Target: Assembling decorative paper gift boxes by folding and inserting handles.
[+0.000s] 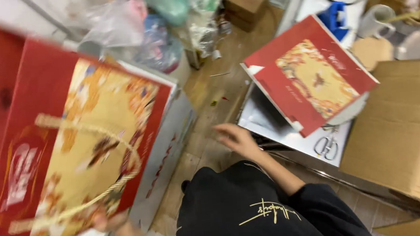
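Lifting 1 red-and-gold gift bag [67, 149] at near left with the left hand [109, 222] gripping its lower edge, right hand [236, 138] spread empty near centre, reaching toward the flat red box [311, 77] at far right, probably calling next for a grasp there.

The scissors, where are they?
In the head view, the scissors lie at right on the shiny metal table, just below the small red box.

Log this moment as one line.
left hand: holding red gift bag | right hand: empty, open, over floor | red box: on metal table
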